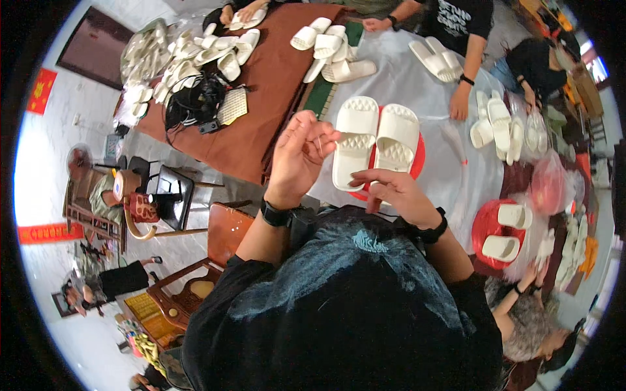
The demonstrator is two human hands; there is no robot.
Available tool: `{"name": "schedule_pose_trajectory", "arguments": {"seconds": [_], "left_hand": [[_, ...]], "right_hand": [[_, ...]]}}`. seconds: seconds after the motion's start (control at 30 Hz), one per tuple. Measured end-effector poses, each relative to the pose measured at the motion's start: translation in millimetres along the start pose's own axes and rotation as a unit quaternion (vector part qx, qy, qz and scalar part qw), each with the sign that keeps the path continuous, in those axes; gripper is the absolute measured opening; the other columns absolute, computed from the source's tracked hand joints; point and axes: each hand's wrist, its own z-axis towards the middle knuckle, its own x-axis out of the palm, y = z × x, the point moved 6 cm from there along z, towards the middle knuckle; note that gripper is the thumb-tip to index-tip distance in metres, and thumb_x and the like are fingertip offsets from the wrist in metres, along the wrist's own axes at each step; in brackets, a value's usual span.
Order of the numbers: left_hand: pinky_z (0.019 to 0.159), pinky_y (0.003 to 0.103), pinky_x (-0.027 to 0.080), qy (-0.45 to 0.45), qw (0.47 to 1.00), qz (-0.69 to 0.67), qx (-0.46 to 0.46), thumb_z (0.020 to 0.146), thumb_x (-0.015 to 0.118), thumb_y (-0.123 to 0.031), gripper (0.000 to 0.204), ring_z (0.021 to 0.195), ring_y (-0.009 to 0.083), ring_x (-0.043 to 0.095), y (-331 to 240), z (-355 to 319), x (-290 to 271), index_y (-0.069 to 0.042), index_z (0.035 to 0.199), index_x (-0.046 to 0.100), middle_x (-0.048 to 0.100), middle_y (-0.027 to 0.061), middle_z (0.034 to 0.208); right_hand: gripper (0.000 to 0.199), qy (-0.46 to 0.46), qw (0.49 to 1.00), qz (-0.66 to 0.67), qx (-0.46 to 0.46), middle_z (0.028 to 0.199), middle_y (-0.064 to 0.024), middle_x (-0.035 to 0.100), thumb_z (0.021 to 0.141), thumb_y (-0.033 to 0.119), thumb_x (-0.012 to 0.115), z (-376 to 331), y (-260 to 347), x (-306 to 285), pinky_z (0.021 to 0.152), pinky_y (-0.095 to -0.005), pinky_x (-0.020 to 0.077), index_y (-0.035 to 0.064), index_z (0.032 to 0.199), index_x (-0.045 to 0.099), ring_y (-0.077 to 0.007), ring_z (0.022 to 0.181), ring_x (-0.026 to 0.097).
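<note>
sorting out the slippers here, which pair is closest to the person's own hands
The pair of white slippers lying side by side on the red tray, just beyond the left hand and right hand. The other slippers lie farther off by other people.
</note>
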Motion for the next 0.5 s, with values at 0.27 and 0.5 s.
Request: {"name": "schedule_pose_trajectory", "arguments": {"seconds": [0.27, 0.5], "left_hand": [[0.078, 0.026, 0.045, 0.002, 0.998, -0.061, -0.02, 0.101, 0.045, -0.025, 0.015, 0.087, 0.0139, 0.047, 9, 10, -2, -0.011, 0.101, 0.05, 0.045, -0.001, 0.083], [0.079, 0.027, 0.043, 0.086, 0.99, -0.095, -0.055, 0.101, 0.045, -0.026, 0.014, 0.089, 0.0143, 0.048, 19, 16, 11, -0.014, 0.101, 0.051, 0.049, -0.0007, 0.086]], "right_hand": [[0.031, -0.04, 0.999, 0.018, 0.026, 0.112, -0.006, 0.065, 0.097, 0.014, 0.051, -18, -13, 5, 0.066, -0.0225, 0.0502, -0.0007, 0.124, 0.056, -0.0102, 0.073, 0.063], [0.029, -0.059, 0.998, 0.038, -0.004, 0.107, -0.0071, 0.065, 0.096, 0.014, 0.052, -24, -20, 12, 0.064, -0.0225, 0.0506, 0.0002, 0.122, 0.057, -0.0107, 0.073, 0.064]]}}
